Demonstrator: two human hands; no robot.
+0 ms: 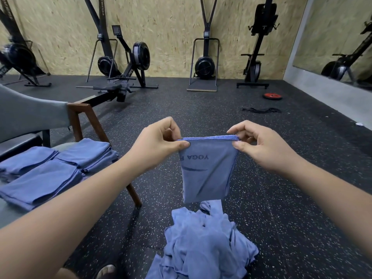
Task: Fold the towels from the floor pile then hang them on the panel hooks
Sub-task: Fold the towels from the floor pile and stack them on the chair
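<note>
A folded blue towel [207, 174] with mirrored dark lettering hangs in the air in front of me. My left hand [159, 143] pinches its top left corner and my right hand [261, 148] pinches its top right corner, stretching the upper edge level. Directly below lies the crumpled pile of blue towels [203, 244] on the dark speckled floor. On the chair seat at the left rest three stacks of folded blue towels [44, 178]. No panel hooks are in view.
A grey chair with wooden legs [80, 121] stands at left. Rowing machines [124, 77] and ski machines [204, 67] line the wood-board wall. A red weight plate [272, 96] and a black band [261, 110] lie on the floor at right. A mirror [342, 41] covers the right wall.
</note>
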